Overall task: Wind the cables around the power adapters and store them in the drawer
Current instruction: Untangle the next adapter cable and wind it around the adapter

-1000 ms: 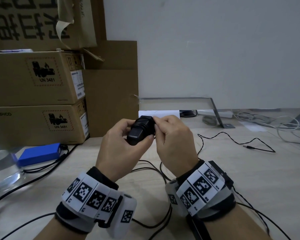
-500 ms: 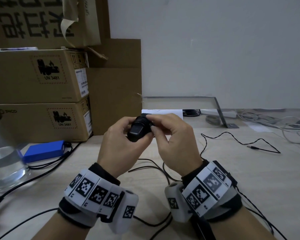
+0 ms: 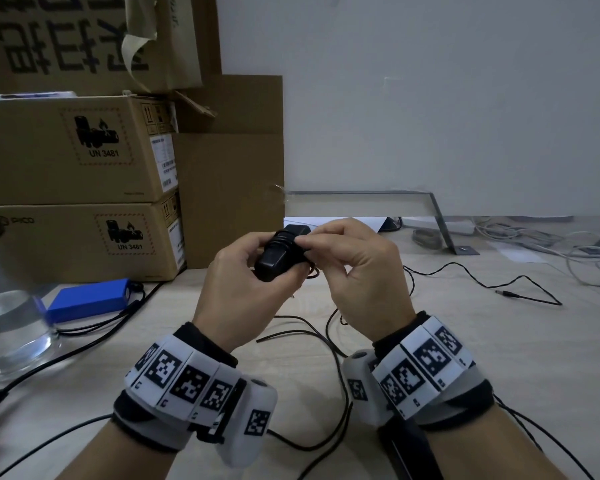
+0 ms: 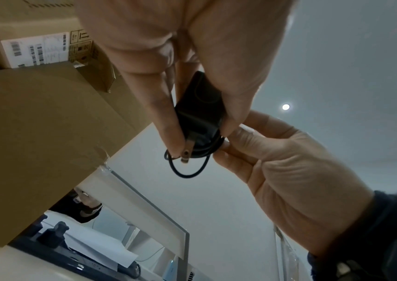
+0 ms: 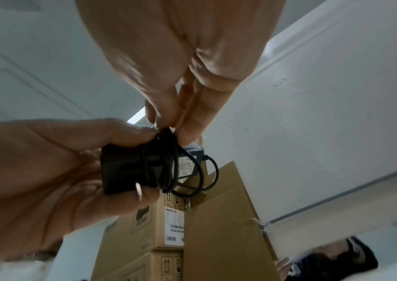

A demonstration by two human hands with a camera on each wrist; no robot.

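Observation:
A small black power adapter [image 3: 278, 261] [image 4: 197, 110] [image 5: 125, 169] is held above the desk, with several turns of thin black cable [image 5: 166, 165] wound around its body. My left hand [image 3: 236, 285] grips the adapter body, thumb on one side and fingers on the other. My right hand [image 3: 354, 268] pinches the cable [image 4: 187, 171] at the wound coil, against the adapter's side. A short loop of cable hangs below the metal plug prongs [image 4: 185, 154]. More black cable [image 3: 478, 282] lies on the desk to the right, ending in a barrel plug [image 3: 506, 294]. No drawer is in view.
Stacked cardboard boxes [image 3: 77, 188] stand at the back left. A blue battery pack [image 3: 87, 299] and a clear glass container [image 3: 11, 327] sit on the left of the desk. White cables [image 3: 575, 251] and a metal bracket [image 3: 440, 220] lie at the back right. Loose black cables [image 3: 326, 386] cross the desk under my wrists.
My right fingers have shifted from the top of the adapter to its right side, pulling the cable round the coil. Both hands stay in about the same place.

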